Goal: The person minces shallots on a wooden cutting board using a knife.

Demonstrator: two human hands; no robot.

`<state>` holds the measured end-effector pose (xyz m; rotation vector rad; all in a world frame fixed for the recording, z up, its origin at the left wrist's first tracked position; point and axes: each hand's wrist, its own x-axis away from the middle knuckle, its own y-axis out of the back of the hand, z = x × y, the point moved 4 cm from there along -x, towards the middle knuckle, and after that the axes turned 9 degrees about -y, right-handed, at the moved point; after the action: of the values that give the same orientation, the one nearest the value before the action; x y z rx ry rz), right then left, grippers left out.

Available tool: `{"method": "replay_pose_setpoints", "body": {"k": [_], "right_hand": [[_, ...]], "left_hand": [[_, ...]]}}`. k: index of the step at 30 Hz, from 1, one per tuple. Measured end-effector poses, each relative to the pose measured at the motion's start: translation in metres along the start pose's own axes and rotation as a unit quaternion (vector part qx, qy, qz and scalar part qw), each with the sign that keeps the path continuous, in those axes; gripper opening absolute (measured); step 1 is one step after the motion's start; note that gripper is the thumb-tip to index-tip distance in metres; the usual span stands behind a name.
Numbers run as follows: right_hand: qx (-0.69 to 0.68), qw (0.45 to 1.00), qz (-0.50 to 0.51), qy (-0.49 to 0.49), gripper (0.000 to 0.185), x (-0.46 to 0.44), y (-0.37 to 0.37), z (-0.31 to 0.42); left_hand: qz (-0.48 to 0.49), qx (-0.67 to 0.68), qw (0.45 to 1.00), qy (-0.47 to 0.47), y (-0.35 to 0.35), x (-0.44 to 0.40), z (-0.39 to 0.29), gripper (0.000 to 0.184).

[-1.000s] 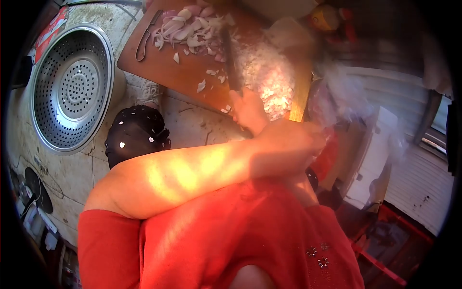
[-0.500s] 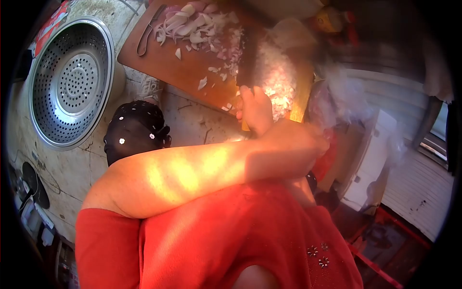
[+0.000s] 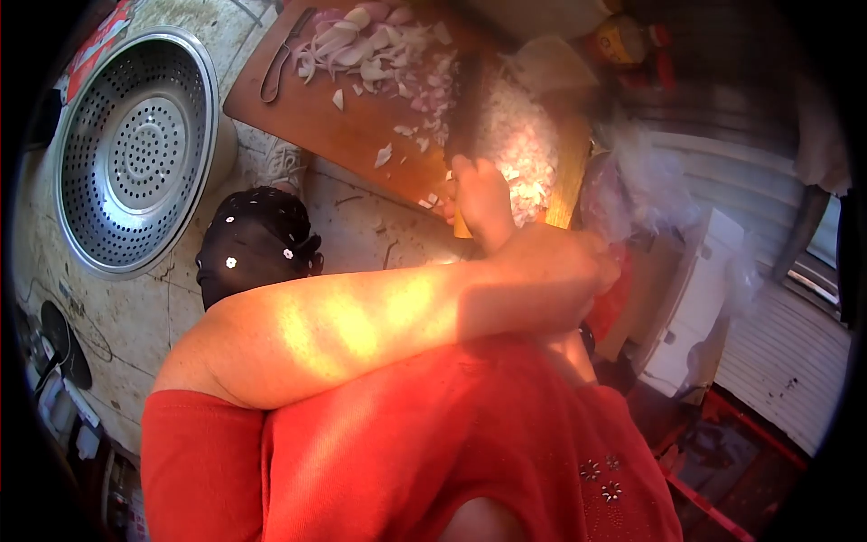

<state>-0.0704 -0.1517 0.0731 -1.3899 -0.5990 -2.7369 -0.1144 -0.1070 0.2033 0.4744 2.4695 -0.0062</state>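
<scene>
My right hand (image 3: 483, 200) is closed around the wooden handle of a knife (image 3: 466, 104), whose dark blade stands over the brown cutting board (image 3: 316, 126). Finely chopped onion (image 3: 517, 135) lies in a heap just right of the blade. To its left are larger slices of purple-white onion (image 3: 361, 45), with small pieces scattered nearer me. My left arm crosses in front of my body, and my left hand (image 3: 578, 271) lies over my right forearm, its fingers mostly hidden. A slim looped metal tool (image 3: 280, 63) rests on the board's left side.
A metal steamer basket (image 3: 149, 149) full of round holes stands at left. My knee in dark cloth (image 3: 253, 239) is below the board. Clear plastic bags (image 3: 655, 185) and a white box (image 3: 700, 298) are at right. A yellow-labelled bottle (image 3: 619, 41) stands at the back.
The view has shifted very slightly. My right hand and the knife remain at nearly the same place, with the blade a little sharper in view. My left arm has hardly moved.
</scene>
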Motion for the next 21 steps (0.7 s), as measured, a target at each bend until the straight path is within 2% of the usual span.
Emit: {"method": "replay_pose_setpoints", "body": {"k": [2,4,5,6,7,8,10,12,13,17,19,21], "right_hand": [[0.022,0.999,-0.032,0.009,0.035,0.011,0.000,0.001],[0.043,0.999,-0.019,0.023,0.034,0.017,-0.003,-0.003],[0.066,0.997,-0.006,0.038,0.032,0.021,-0.006,-0.005],[0.064,0.997,-0.009,0.039,0.032,0.022,-0.008,-0.011],[0.047,0.998,0.026,0.035,0.033,0.021,-0.016,-0.022],[0.030,0.997,0.061,0.031,0.033,0.018,-0.023,-0.033],[0.046,0.997,0.066,0.014,0.030,0.009,-0.026,-0.060],[0.057,0.984,0.150,0.076,0.028,0.008,-0.033,-0.075],[0.101,0.985,0.138,0.004,0.031,0.017,-0.031,-0.070],[0.118,0.978,0.157,0.066,0.027,0.007,-0.020,-0.079],[0.079,0.984,0.154,-0.048,0.020,0.008,-0.009,-0.066],[0.040,0.991,0.125,-0.039,0.020,0.009,0.002,-0.052]], "left_hand": [[-0.009,0.003,1.000,-0.004,-0.003,0.003,-0.002,0.007],[-0.044,-0.116,0.992,0.029,0.003,0.002,-0.009,0.010],[-0.042,-0.115,0.992,0.027,0.006,0.001,-0.009,0.010],[0.000,-0.069,0.997,0.019,0.004,0.001,-0.004,0.011],[0.041,-0.023,0.999,0.012,0.003,0.000,-0.002,0.013],[0.042,-0.022,0.999,0.010,0.005,-0.002,-0.002,0.013],[0.042,-0.027,0.999,-0.004,0.005,-0.002,-0.001,0.014],[0.056,-0.027,0.998,0.008,0.004,-0.001,-0.001,0.015],[0.067,-0.028,0.997,0.018,0.004,-0.001,0.000,0.015],[0.067,-0.025,0.997,0.011,0.003,-0.002,-0.001,0.016],[0.048,-0.050,0.997,0.014,0.003,0.000,-0.002,0.014],[0.038,-0.046,0.998,0.018,-0.002,0.002,-0.001,0.012]]}}
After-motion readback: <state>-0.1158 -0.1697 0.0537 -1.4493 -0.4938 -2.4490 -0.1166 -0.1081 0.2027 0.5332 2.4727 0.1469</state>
